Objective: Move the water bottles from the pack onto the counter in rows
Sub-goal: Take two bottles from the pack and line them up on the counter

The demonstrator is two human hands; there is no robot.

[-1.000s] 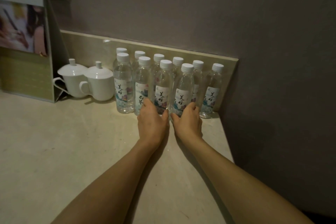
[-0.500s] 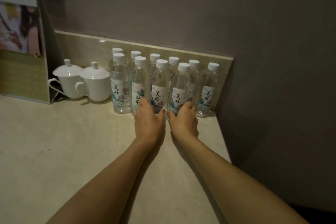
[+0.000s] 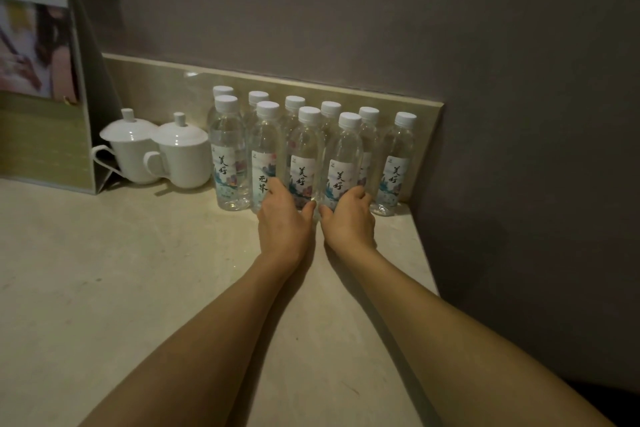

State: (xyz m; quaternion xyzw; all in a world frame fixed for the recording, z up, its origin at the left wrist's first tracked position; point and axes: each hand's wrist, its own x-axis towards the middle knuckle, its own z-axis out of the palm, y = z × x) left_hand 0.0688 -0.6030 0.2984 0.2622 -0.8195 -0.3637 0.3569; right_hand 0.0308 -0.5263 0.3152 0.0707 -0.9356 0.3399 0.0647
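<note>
Here, ten clear water bottles [image 3: 227, 152] with white caps stand in two rows against the low beige backsplash [image 3: 156, 87], labels reading 美好 and, on one, 无界. The left hand [image 3: 282, 218] wraps the base of the third front bottle [image 3: 304, 156]; the right hand [image 3: 349, 218] curls around the fourth front bottle [image 3: 343, 163], thumbs nearly touching. Two lidded white cups [image 3: 183, 152] sit beside them on the pale stone counter [image 3: 104, 270], under a grey wall [image 3: 346, 10].

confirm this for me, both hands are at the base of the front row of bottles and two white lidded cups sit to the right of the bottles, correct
Not quite. The head view shows the two white lidded cups to the left of the bottles, not the right. The left hand and right hand are at the front row's base.
</note>
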